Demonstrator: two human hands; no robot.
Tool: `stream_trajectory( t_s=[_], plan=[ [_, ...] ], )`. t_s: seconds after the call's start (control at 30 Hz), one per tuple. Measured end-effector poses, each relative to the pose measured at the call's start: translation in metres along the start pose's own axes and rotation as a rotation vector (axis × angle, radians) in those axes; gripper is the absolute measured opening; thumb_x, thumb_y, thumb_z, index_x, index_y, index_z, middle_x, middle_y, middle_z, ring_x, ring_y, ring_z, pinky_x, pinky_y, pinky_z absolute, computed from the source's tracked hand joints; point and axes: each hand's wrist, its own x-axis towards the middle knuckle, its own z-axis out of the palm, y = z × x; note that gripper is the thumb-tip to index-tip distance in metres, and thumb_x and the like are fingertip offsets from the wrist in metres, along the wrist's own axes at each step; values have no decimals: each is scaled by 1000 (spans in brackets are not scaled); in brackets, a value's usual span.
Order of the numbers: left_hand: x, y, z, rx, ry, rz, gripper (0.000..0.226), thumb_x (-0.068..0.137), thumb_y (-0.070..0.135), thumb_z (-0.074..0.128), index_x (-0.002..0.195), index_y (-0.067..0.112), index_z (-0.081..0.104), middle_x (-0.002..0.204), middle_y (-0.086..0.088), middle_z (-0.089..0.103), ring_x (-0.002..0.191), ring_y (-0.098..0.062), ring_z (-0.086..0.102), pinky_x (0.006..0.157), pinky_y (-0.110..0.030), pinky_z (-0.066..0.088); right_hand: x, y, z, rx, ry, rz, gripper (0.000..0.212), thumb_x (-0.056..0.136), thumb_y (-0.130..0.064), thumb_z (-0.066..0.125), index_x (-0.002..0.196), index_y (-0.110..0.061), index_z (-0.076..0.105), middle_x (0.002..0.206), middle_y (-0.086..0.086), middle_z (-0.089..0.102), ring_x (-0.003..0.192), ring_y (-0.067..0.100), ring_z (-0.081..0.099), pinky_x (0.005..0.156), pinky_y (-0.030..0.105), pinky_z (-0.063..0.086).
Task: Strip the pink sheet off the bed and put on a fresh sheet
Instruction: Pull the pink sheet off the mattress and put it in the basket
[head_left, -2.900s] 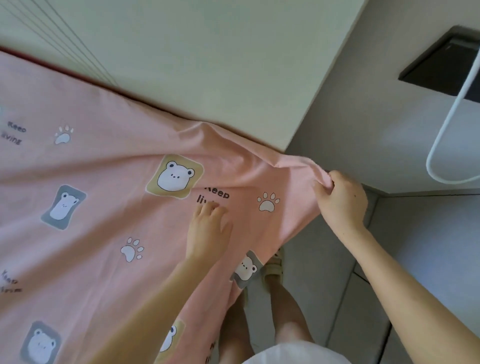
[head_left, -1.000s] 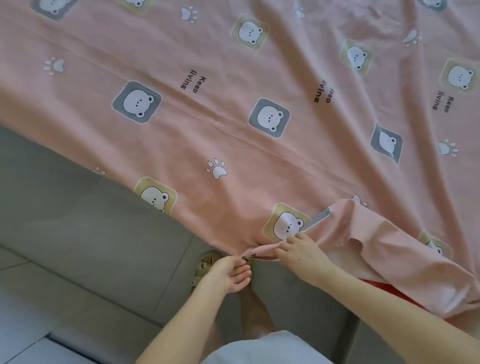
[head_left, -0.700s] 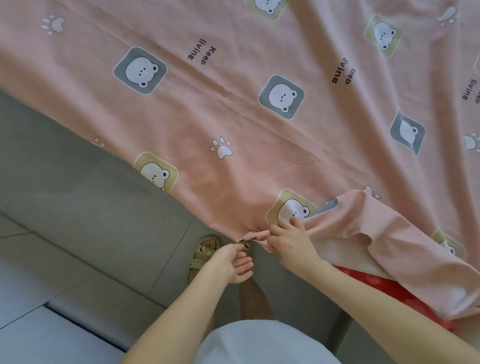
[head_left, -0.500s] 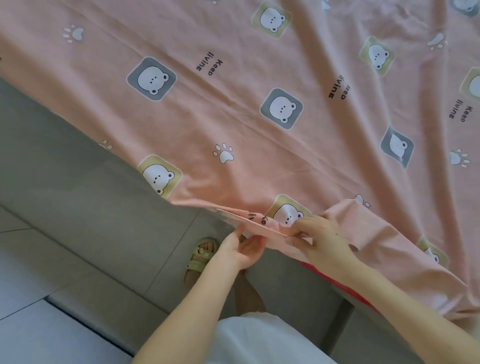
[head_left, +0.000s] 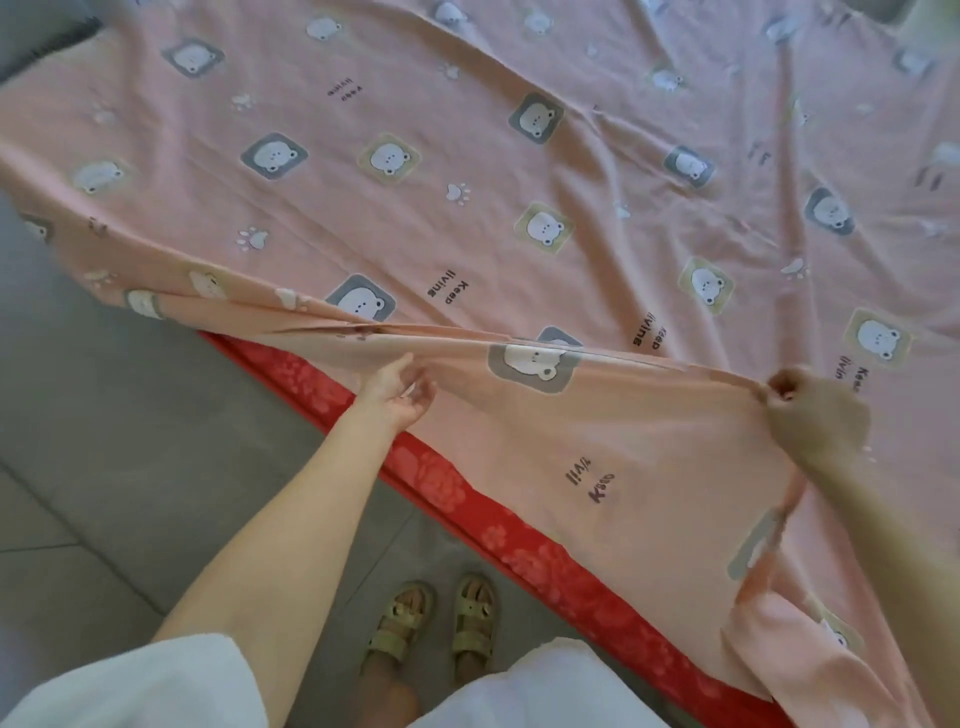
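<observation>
The pink sheet (head_left: 467, 171), printed with bears, paws and "Keep living", covers the bed. Its near edge is lifted and folded back into a taut ridge between my hands. My left hand (head_left: 397, 387) pinches that edge near the middle of the view, fingers curled under the cloth. My right hand (head_left: 810, 410) grips a bunched part of the same edge further right. Below the raised edge a red patterned layer (head_left: 524, 540) of the bed shows along the bedside.
Grey tiled floor (head_left: 114, 457) fills the lower left. My feet in beige sandals (head_left: 434, 618) stand close to the bedside, and my white garment (head_left: 540, 691) shows at the bottom.
My hands have moved apart along the sheet's edge, the right one far to the right. The edge is lifted higher and more of the red layer under it is bared.
</observation>
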Motion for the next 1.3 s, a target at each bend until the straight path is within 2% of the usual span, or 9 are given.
stream_trajectory(
  t_s=[0.07,0.17,0.33,0.47,0.7,0.9,1.0,1.17,1.3],
  plan=[
    [-3,17,0,211,7,122,10,94,9,54,100,16,57,85,-3,59,66,-14,51,52,-21,48,13,-5,21,-326,-135,14,19,90,-19,55,102,-15,69,106,16,66,102,34,59,95,38,39],
    [-4,45,-15,426,54,244,17,93,2,52,104,15,57,82,-3,57,62,-11,49,44,-15,46,12,-55,55,-582,-199,-212,24,87,-19,53,108,-22,63,109,4,66,105,25,59,91,30,36],
    [-1,106,-68,487,176,301,17,91,1,56,101,14,58,74,-3,56,60,-11,49,45,-16,45,-19,-201,119,-486,-265,-591,23,91,-22,51,110,-22,64,108,-2,65,100,24,59,78,30,32],
    [1,174,-123,487,292,355,16,90,-1,55,100,11,59,73,-3,57,58,-10,50,46,-15,44,-53,-333,165,-390,-348,-849,25,95,-25,48,117,-22,61,112,-3,63,106,23,56,89,33,34],
    [28,325,-241,404,412,366,14,88,0,58,96,10,64,81,-4,63,67,-12,56,61,-22,48,-94,-554,260,-426,-365,-1087,22,94,-29,50,112,-20,57,109,0,61,105,27,54,86,36,35],
    [72,420,-316,400,470,392,15,89,-1,55,85,12,61,79,-3,61,67,-11,54,63,-21,46,-119,-645,373,-712,-377,-1217,46,85,-30,63,125,-14,48,116,9,51,109,31,46,95,45,33],
    [104,442,-343,419,490,356,14,89,-1,55,86,11,62,80,-4,62,68,-12,55,63,-21,46,-114,-666,414,-804,-327,-1298,67,88,-32,57,143,-7,29,129,18,42,118,37,40,105,52,27],
    [159,478,-362,539,519,274,15,90,2,55,85,14,63,83,-3,64,71,-13,56,67,-23,46,-97,-713,472,-929,-292,-1365,63,87,-26,53,140,-2,29,108,14,50,98,33,48,96,52,27],
    [196,512,-354,698,504,235,17,90,3,55,82,16,62,82,-1,62,71,-13,55,63,-19,43,-82,-757,480,-965,-477,-1538,25,83,-13,58,107,-10,59,79,0,54,78,24,54,84,36,35]
  ],
)
